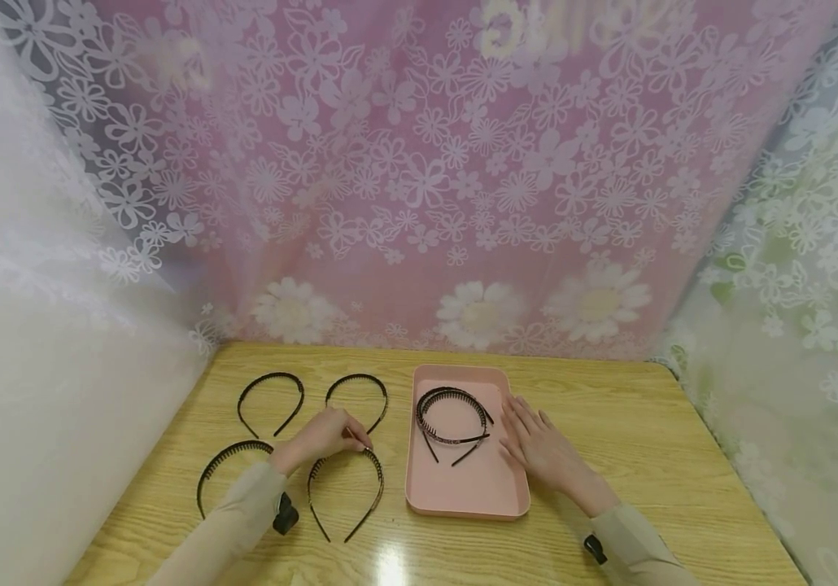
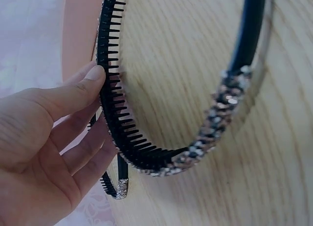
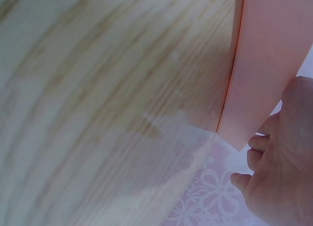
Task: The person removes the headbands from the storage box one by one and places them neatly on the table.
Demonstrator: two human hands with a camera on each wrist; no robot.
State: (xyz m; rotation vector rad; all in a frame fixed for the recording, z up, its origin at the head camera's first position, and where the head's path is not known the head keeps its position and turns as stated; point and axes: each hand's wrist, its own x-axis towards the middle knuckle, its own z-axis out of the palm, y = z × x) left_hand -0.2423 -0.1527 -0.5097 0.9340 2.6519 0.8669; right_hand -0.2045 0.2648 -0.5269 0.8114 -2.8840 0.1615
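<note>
My left hand (image 1: 324, 435) pinches the top of a black toothed headband (image 1: 377, 488) at the front, left of the tray. In the left wrist view the thumb lies on the band (image 2: 107, 84), whose outer side carries glittery sequins (image 2: 215, 111). The headband's two ends point toward the front of the table. My right hand (image 1: 543, 448) rests with extended fingers on the right rim of a pink tray (image 1: 463, 496). Overlapping dark headbands (image 1: 429, 427) lie inside that tray. The right wrist view shows the hand against the tray's outer wall (image 3: 264, 64).
More headbands lie on the wooden table (image 1: 609, 407): one back left (image 1: 242, 399), one behind my left hand (image 1: 386, 399), and one front left (image 1: 202, 480), partly covered by the left forearm. A flowered pink curtain (image 1: 419, 244) hangs along the back edge.
</note>
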